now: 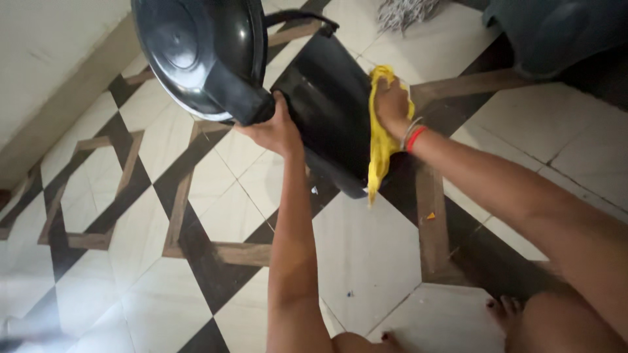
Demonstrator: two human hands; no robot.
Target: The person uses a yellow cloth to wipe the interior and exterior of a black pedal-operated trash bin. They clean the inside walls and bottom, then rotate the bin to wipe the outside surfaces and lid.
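Her left hand [275,127] grips the black bin [327,104] by its lid hinge, arm stretched forward. The right hand [392,104] presses a yellow cloth [379,153] against the bin's side, above the patterned tile floor [163,261].

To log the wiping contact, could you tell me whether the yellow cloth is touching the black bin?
Touching: the head view shows the yellow cloth pressed flat against the black bin.

home interior | patterned black-and-cream tiled floor [163,216] | pale wall [46,52] | mop head [405,13] | bare feet
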